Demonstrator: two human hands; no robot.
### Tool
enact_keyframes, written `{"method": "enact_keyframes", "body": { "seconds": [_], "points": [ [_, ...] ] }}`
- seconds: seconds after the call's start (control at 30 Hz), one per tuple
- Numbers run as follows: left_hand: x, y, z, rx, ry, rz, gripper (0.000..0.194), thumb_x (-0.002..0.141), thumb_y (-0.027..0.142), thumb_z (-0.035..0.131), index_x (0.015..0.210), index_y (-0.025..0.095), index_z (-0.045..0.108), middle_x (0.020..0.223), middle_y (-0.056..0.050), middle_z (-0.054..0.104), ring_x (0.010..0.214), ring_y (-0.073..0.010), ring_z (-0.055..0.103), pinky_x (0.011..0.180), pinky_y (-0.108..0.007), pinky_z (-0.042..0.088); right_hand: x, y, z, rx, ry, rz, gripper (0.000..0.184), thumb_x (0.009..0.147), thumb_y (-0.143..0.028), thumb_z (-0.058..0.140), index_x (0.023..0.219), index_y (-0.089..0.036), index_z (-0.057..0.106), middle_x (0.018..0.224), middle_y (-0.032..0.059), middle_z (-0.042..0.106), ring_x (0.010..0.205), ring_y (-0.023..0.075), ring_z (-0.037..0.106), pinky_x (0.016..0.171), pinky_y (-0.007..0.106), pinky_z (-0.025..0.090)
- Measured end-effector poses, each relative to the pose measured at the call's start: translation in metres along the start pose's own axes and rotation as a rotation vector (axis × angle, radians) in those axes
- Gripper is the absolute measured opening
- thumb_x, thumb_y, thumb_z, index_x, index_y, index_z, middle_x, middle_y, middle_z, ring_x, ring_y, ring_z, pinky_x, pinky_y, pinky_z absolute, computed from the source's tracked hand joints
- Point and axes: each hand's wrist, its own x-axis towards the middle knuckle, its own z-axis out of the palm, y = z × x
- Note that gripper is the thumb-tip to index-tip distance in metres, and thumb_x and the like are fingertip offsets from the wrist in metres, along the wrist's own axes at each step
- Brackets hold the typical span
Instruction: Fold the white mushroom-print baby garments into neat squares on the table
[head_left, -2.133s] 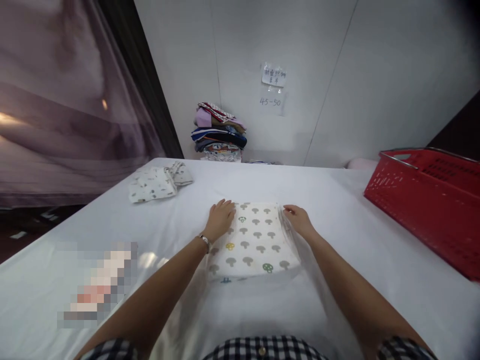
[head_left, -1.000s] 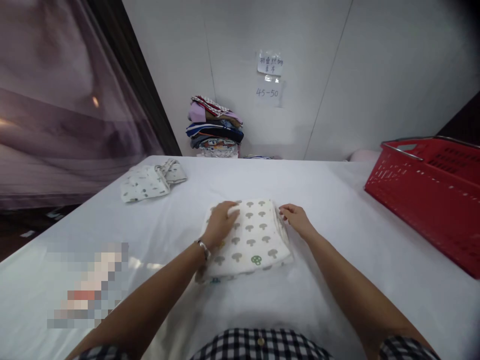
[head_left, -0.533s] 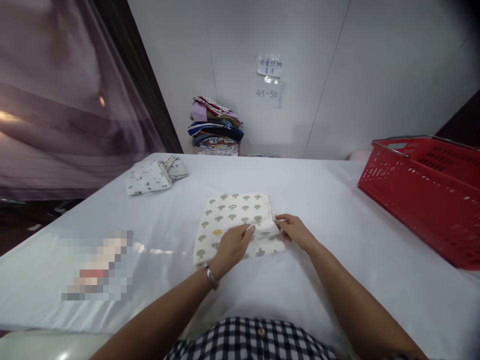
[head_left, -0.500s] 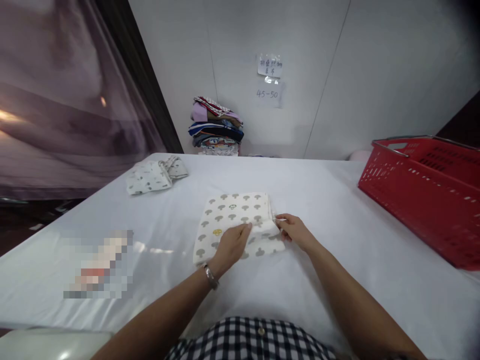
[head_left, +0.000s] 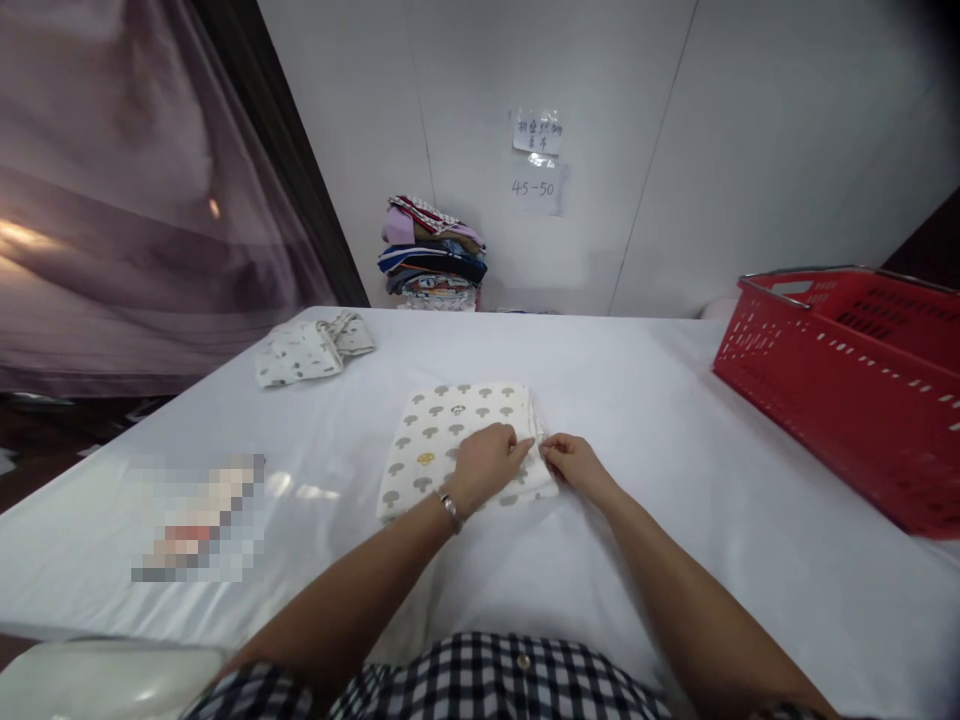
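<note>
You're working the edge of the mushroom-print cloth (head_left: 420,445), left of the red basket (head_left: 832,400), right hand (head_left: 582,466) pinching it, left hand (head_left: 484,465) curled on top, grip unclear; evenly held layers seem called for next.

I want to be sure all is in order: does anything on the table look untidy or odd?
The speckled cloth at the far left of the table looks untidy: its right end is bunched, not flat. Nearer, a pixelated patch hides what lies there.
</note>
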Motion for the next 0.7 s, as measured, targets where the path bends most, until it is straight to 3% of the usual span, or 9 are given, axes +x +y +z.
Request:
{"method": "enact_keyframes", "body": {
  "seconds": [0.17, 0.3, 0.47, 0.6, 0.7],
  "points": [
    [0.044, 0.009, 0.008, 0.071, -0.207, -0.129, 0.059, 0.072, 0.067, 0.045, 0.083, 0.012, 0.065, 0.091, -0.019, 0.066, 0.089, -0.0303, 0.061, 0.070, -0.032, 0.044, 0.002, 0.005, -0.001, 0.003, 0.006, -0.010, 0.013, 0.069, -0.031, 0.055, 0.071, -0.018, 0.054, 0.044, -0.0075, 0.045, 0.036, 0.0074, 0.039, 0.037, 0.020, 0.030],
    [0.054, 0.009, 0.013, 0.038, -0.245, -0.158, 0.052, 0.064, 0.057, 0.059, 0.086, 0.010, 0.065, 0.099, -0.023, 0.064, 0.095, -0.0326, 0.060, 0.074, -0.032, 0.043, 0.004, 0.010, -0.001, -0.003, 0.028, -0.009, 0.021, 0.071, -0.034, 0.055, 0.084, -0.018, 0.055, 0.045, -0.0078, 0.046, 0.034, 0.0079, 0.040, 0.035, 0.020, 0.029],
    [0.056, 0.003, 0.006, -0.066, -0.272, -0.185, 0.027, 0.064, 0.032, 0.059, 0.078, 0.010, 0.065, 0.088, -0.020, 0.068, 0.087, -0.0292, 0.063, 0.069, -0.030, 0.044, 0.009, 0.016, -0.001, -0.039, 0.126, -0.032, 0.028, 0.071, -0.034, 0.056, 0.094, -0.018, 0.052, 0.051, -0.0076, 0.050, 0.037, 0.0085, 0.044, 0.038, 0.020, 0.033],
    [0.059, -0.004, 0.004, -0.231, -0.300, -0.229, 0.025, 0.072, 0.030, 0.047, 0.068, 0.011, 0.063, 0.058, -0.012, 0.065, 0.060, -0.0201, 0.063, 0.056, -0.025, 0.045, 0.011, 0.017, -0.001, -0.060, 0.173, -0.056, 0.030, 0.069, -0.033, 0.060, 0.094, -0.017, 0.055, 0.062, -0.0045, 0.055, 0.046, 0.0090, 0.049, 0.045, 0.021, 0.038],
    [0.055, -0.007, 0.011, -0.368, -0.276, -0.258, 0.026, 0.076, 0.029, 0.042, 0.071, 0.012, 0.061, 0.054, -0.007, 0.063, 0.050, -0.0145, 0.060, 0.050, -0.021, 0.044, 0.011, 0.015, 0.000, -0.041, 0.181, -0.052, 0.038, 0.068, -0.033, 0.061, 0.101, -0.015, 0.055, 0.065, -0.0035, 0.056, 0.049, 0.0093, 0.050, 0.047, 0.022, 0.038]
  ]
}}
